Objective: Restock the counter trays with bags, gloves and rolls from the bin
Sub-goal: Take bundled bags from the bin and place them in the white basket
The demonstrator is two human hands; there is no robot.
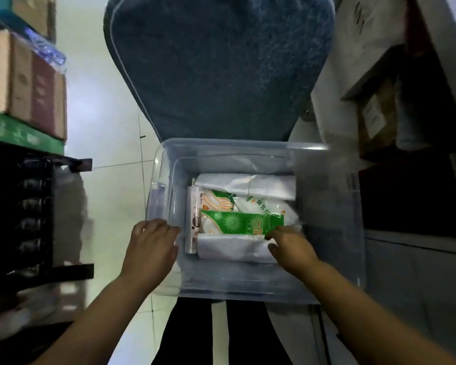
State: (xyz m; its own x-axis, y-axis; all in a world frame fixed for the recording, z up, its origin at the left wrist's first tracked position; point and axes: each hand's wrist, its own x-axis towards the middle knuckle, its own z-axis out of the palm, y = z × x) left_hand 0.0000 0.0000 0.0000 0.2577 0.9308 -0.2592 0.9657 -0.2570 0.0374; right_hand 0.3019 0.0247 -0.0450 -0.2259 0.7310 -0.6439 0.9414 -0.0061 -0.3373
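A clear plastic bin (327,233) stands on the floor below me, its blue lid (219,69) tipped up behind it. Inside lie white bag bundles (248,184), a green-labelled glove pack (237,222), another glove pack (219,201) and a boxed roll (192,219) along the left side. My left hand (153,246) rests over the bin's left rim with its fingers curled on the edge. My right hand (290,243) is inside the bin, its fingers pinching the right end of the green glove pack above a white bundle (229,246).
A dark shelf unit (24,206) with cartons (24,83) on a green shelf stands at the left. Cardboard boxes (379,101) and a grey cabinet face (416,272) fill the right. Pale tiled floor (111,154) shows between the shelf and the bin.
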